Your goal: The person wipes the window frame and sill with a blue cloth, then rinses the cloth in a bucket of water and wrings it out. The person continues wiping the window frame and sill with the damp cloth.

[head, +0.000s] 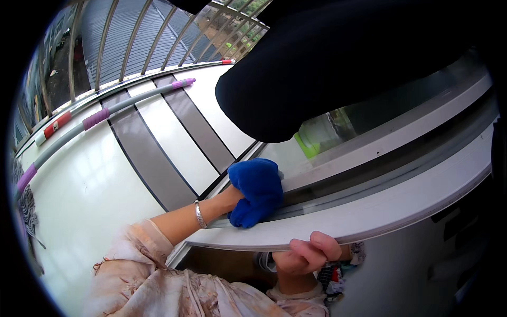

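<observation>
A bunched blue cloth (pixel 257 190) is in my left hand (pixel 234 197), which it mostly hides; only the wrist side shows. The cloth rests against the lower part of a white sliding window frame (pixel 396 206), across its dark track (pixel 328 192). A silver bracelet (pixel 199 214) circles my left wrist. My right hand (pixel 311 253) is nearer my body, with its fingers curled over the frame's near edge. Glass (pixel 277 158) rises beyond the track, and a green-and-clear container (pixel 313 138) shows at it.
A mop with a grey and purple handle (pixel 134 99) leans along the tiled wall (pixel 166 134); its grey strings (pixel 27 206) hang at far left. A red-and-white pole (pixel 57 123) lies by the metal bars (pixel 126 43). A large black shape (pixel 317 71) blocks the upper right.
</observation>
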Demonstrator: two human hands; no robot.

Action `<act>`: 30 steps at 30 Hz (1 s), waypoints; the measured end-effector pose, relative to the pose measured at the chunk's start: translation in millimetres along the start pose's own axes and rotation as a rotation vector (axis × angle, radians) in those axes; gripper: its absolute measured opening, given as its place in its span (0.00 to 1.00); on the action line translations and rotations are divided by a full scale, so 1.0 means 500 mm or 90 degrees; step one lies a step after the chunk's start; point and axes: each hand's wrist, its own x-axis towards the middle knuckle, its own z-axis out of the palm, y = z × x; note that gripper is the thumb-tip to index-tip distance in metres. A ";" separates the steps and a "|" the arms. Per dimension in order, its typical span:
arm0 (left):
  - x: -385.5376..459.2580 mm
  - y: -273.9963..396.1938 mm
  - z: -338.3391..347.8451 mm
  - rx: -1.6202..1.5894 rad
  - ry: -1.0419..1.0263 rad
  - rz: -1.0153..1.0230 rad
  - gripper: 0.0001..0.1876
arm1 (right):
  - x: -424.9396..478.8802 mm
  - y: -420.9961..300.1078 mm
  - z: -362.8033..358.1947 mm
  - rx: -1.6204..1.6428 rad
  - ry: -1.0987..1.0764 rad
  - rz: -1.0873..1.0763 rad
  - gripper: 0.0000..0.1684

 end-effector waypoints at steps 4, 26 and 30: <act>0.024 -0.012 -0.017 -0.100 -0.034 -0.025 0.28 | 0.006 0.001 0.020 -0.002 0.033 -0.025 0.15; -0.183 -0.166 -0.034 0.107 -0.040 -0.191 0.31 | -0.003 -0.009 0.028 -0.030 0.067 0.010 0.10; -0.129 -0.152 -0.005 0.119 0.001 -0.084 0.29 | -0.003 0.002 0.037 -0.024 0.101 0.008 0.10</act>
